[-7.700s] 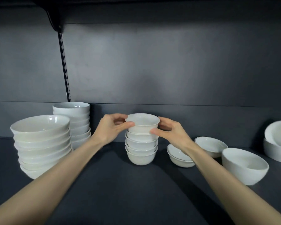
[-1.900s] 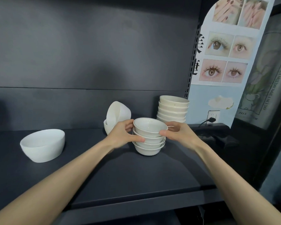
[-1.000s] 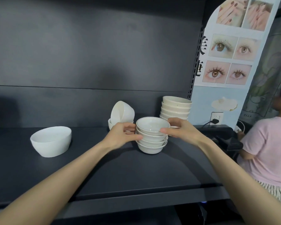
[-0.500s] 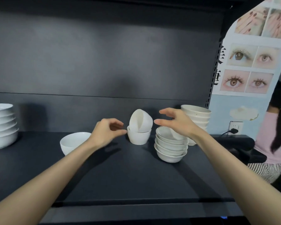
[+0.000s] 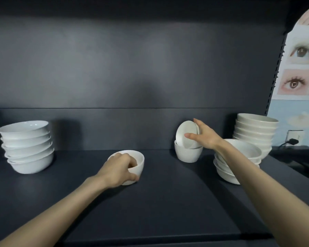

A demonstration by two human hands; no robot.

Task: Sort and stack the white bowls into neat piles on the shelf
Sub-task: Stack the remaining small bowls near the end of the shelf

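On the dark shelf (image 5: 159,202), my left hand (image 5: 119,169) grips the rim of a single white bowl (image 5: 138,161), fingers inside it and thumb outside. My right hand (image 5: 204,137) holds a tilted white bowl (image 5: 185,134) that rests on edge in an upright white bowl (image 5: 186,155). A short pile of small bowls (image 5: 239,158) sits to the right, partly hidden by my right forearm. A taller pile of bowls (image 5: 255,132) stands at the back right. A pile of wide bowls (image 5: 27,147) stands at the left.
The shelf's back panel (image 5: 132,77) rises just behind the bowls. A poster with pictures of eyes (image 5: 303,68) hangs at the right, with a wall socket and plug (image 5: 292,139) below it. The shelf's front edge runs along the bottom.
Both hands let go of the small pile. My left hand moved onto the single bowl and took hold of it; my right hand moved left onto the tilted bowl. The view swung left.
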